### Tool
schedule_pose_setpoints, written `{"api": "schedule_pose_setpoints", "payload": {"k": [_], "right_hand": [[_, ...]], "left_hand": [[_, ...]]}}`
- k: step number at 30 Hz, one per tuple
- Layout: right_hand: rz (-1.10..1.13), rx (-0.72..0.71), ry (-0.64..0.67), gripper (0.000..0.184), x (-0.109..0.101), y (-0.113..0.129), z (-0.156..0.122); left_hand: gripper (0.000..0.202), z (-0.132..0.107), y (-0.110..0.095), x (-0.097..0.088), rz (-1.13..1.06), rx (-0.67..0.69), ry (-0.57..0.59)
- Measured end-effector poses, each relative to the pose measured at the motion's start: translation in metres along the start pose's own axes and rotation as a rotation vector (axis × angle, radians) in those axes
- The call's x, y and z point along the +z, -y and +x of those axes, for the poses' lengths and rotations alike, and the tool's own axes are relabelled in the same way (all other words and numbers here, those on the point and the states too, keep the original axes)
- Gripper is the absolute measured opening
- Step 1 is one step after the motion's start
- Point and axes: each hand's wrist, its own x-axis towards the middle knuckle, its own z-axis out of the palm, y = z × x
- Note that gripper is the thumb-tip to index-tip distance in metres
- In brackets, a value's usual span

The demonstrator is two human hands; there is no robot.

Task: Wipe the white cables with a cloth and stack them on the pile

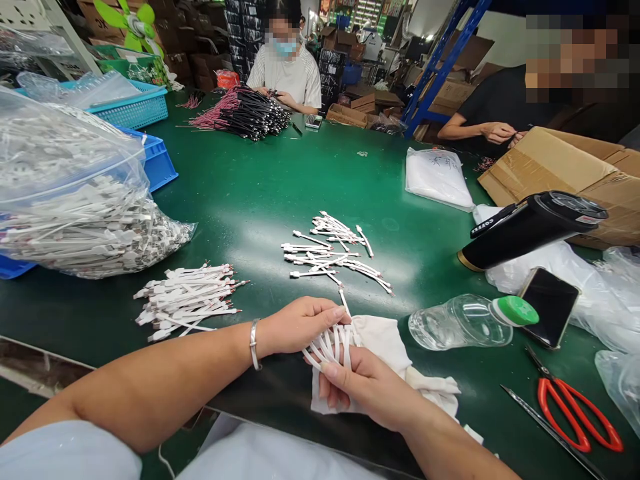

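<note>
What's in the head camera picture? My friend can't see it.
Someone's left hand and right hand hold a bunch of short white cables over a white cloth on a green table. Loose cables lie beyond them, with a cable pile and bulging plastic bag to the left. Two other people work nearby.

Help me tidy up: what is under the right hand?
A crumpled white cloth shows beneath the right hand, lying on the green table. The hand and the white cables it holds cover part of it, and anything under the cloth is hidden.
</note>
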Motion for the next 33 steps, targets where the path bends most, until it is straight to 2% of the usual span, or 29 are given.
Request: {"api": "schedule_pose_setpoints", "payload": {"k": [33], "right_hand": [[-0.014, 0.005, -0.003, 0.050, 0.0013, 0.0052, -0.0012]], "left_hand": [[0.039, -0.0003, -0.0007, 0.0002, 0.056, -0.011, -0.018]]}}
